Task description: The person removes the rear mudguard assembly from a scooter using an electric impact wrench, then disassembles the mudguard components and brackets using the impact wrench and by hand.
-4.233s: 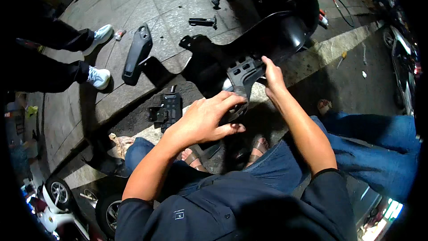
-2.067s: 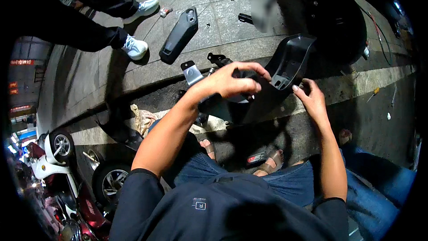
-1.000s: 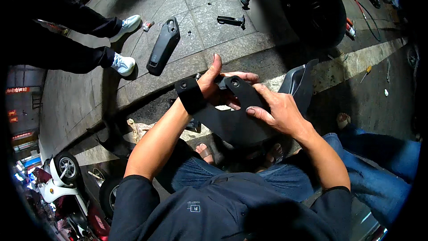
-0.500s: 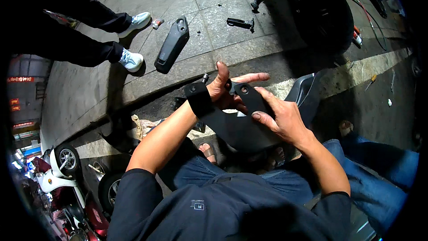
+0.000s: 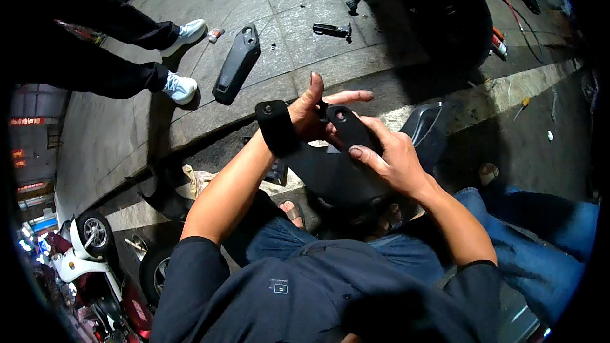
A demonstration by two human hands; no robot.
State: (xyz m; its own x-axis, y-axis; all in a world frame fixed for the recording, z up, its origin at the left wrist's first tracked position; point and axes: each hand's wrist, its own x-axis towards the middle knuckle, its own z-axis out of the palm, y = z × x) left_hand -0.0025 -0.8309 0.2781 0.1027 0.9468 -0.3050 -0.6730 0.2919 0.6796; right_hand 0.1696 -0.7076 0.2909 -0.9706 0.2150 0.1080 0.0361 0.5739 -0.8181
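A large black plastic scooter panel [image 5: 330,171] rests over my knees, with two arm-like tabs pointing away from me. My left hand [image 5: 314,114] is under its far end, thumb up and fingers spread, palm against the panel between the tabs. One tab [image 5: 274,127] crosses my left wrist. My right hand [image 5: 387,159] lies on top of the other tab [image 5: 346,128], fingers pressing it down. A glossy black curved fender piece [image 5: 427,128] lies on the ground just beyond my right hand.
A long black cover [image 5: 236,63] lies on the paving ahead left, a small black part [image 5: 332,29] further off. A standing person's white shoes [image 5: 181,87] are at left. A scooter's dark body [image 5: 438,13] stands ahead right. Parked scooters [image 5: 95,260] at lower left.
The panel has been pulled in from the ground ahead onto my knees. My right hand shifted from its edge onto the top tab, and my left hand opened beneath the far end.
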